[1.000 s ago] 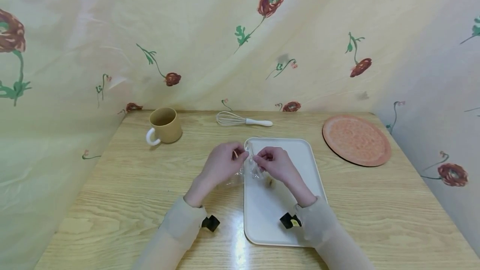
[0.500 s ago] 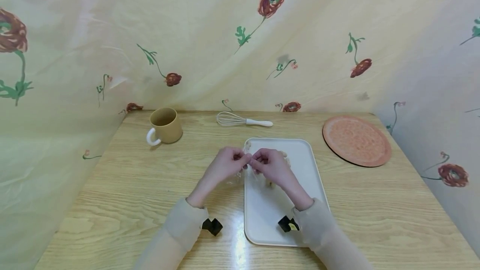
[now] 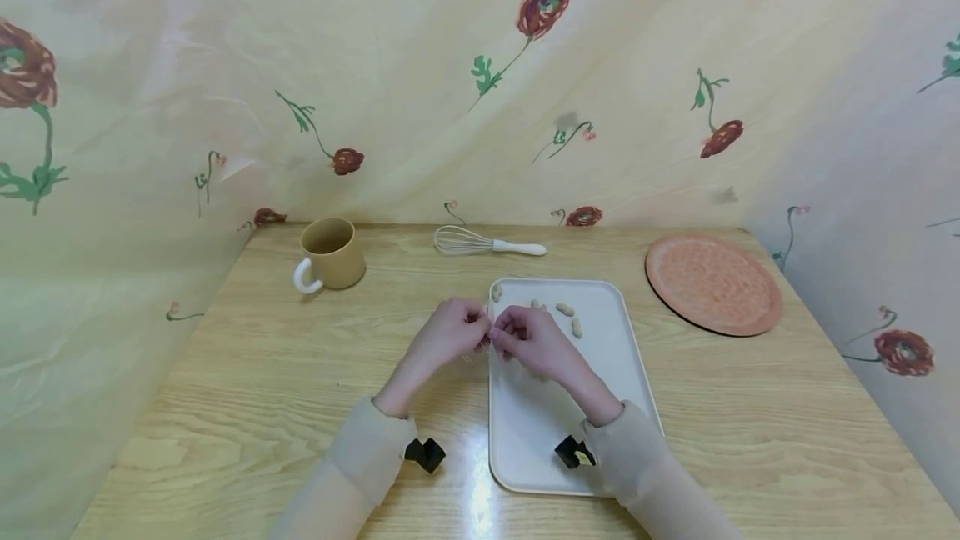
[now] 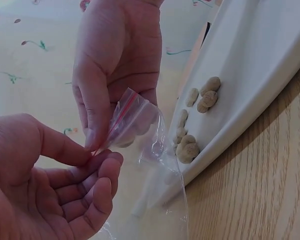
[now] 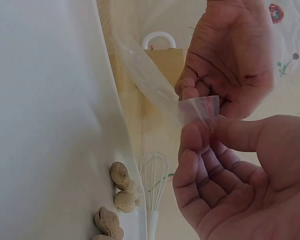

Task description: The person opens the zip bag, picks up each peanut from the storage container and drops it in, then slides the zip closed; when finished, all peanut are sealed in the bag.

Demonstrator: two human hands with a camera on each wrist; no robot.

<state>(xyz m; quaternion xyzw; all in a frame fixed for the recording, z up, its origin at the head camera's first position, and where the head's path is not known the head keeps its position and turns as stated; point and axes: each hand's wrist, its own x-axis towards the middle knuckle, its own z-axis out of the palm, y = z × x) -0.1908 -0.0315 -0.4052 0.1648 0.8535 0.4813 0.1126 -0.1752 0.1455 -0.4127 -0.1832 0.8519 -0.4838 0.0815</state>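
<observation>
A clear zip-lock bag (image 4: 162,150) with a red strip along its seal hangs between my two hands, close over the tray's left edge. My left hand (image 3: 448,332) pinches the sealing edge between thumb and forefinger, its other fingers loosely curled. Right beside it, thumb and fingers of my right hand (image 3: 536,342) pinch the same edge. In the right wrist view the bag's thin body (image 5: 145,72) trails away from the fingers. Several unshelled peanuts (image 3: 565,309) lie on the white tray (image 3: 525,461); the right hand covers part of that tray in the head view.
At the back left stands a tan mug (image 3: 341,261) with a white handle. A whisk (image 3: 517,247) lies behind the tray. To the right is a round pinkish-orange plate or mat (image 3: 712,286). Flowered cloth (image 3: 420,65) hangs behind the wooden table (image 3: 247,407).
My right hand has moved left until its fingers meet those of the left hand at the bag's edge. More peanuts on the tray show beyond it now.
</observation>
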